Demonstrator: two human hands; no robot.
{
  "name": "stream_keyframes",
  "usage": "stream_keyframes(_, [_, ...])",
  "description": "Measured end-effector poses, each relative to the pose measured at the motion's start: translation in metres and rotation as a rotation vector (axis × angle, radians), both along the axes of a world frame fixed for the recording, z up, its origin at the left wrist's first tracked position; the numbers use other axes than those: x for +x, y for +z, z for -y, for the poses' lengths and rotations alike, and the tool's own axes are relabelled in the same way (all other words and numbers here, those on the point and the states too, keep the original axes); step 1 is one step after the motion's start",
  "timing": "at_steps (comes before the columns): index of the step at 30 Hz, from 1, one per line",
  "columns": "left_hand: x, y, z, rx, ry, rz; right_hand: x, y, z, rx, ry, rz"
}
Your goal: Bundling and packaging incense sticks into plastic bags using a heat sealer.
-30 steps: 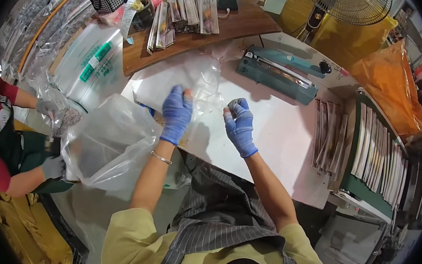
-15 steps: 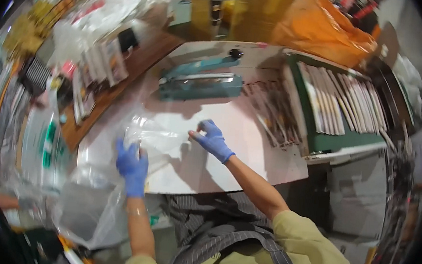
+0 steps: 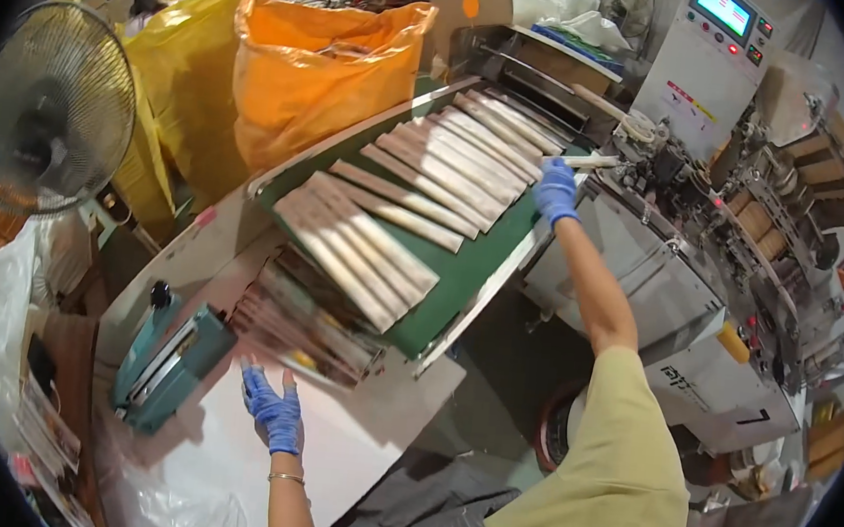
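My right hand [image 3: 556,191], in a blue glove, reaches far out to the upper end of a green conveyor belt [image 3: 461,272] and grips one end of a long pale packet [image 3: 592,161]. Several long beige packets [image 3: 418,198] lie side by side on the belt. My left hand [image 3: 271,413], also in a blue glove, hovers with its fingers spread over the white table [image 3: 346,448]. It holds nothing and is just below a pile of packets [image 3: 301,325] at the belt's lower end.
A teal heat sealer [image 3: 167,362] stands on the table to the left of my left hand. A grey packing machine [image 3: 701,288] with a control screen [image 3: 723,11] fills the right. Behind the belt stand an orange sack [image 3: 308,73], a yellow sack [image 3: 161,90] and a fan [image 3: 48,120]. Clear plastic [image 3: 179,513] lies at the bottom left.
The view has swung right from the table to the conveyor. Both hands have left the clear plastic bag. My right hand has stretched out to the belt's far end and taken a packet.
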State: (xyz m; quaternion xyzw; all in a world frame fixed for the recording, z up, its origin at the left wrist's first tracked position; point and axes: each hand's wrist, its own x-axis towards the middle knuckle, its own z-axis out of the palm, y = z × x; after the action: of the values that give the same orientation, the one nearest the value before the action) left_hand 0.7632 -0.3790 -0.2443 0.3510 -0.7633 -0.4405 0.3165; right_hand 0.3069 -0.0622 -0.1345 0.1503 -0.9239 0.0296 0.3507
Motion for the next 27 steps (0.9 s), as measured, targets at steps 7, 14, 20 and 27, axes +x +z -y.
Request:
stream_keyframes(7, [-0.031,-0.023,0.013,-0.436,0.023,0.341,-0.058,0.005,-0.043,0.249,-0.077,0.339])
stream_keyframes(14, [-0.047,-0.014,0.007,-0.443,-0.005,0.276,-0.01,0.027,-0.074,0.305,0.261,0.002])
stream_keyframes(20, [-0.034,0.058,-0.093,-0.171,-0.251,-0.131,0.141,0.068,-0.052,0.089,0.603,0.065])
stream_keyframes(27, [-0.119,0.108,-0.209,1.077,-0.724,-0.533,0.315,0.033,-0.076,-0.259,0.857,0.515])
